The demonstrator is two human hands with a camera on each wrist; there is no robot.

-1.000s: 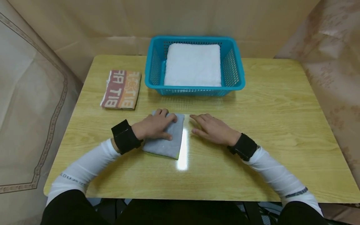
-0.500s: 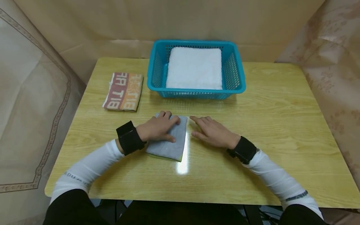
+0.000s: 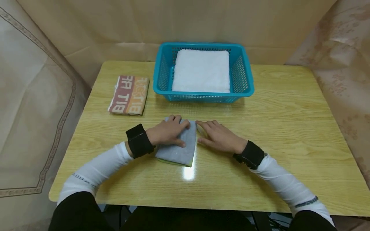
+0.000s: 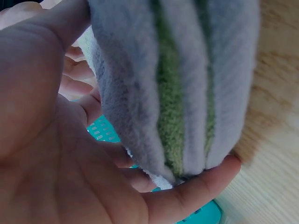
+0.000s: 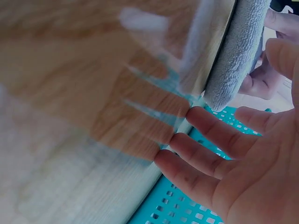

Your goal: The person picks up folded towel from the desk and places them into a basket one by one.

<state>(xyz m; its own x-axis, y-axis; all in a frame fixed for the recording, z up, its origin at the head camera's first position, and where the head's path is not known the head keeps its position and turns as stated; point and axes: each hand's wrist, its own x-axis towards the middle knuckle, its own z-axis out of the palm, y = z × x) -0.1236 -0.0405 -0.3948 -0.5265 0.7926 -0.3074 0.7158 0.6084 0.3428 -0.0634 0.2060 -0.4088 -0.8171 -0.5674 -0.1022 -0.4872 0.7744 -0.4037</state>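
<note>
The left hand (image 3: 167,133) lies spread, unclenched, over the folded grey terry towel (image 3: 176,156), seemingly keeping its layers flat. The right hand (image 3: 222,138), fingers loosely extended, touches the table (image 3: 277,128) just beside, perhaps as a stop. Beyond both: the turquoise basket (image 3: 202,98).

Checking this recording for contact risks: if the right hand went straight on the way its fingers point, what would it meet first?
Most likely the folded grey towel, near its far right corner, just ahead of the right hand; whether they already touch is unclear.
</note>
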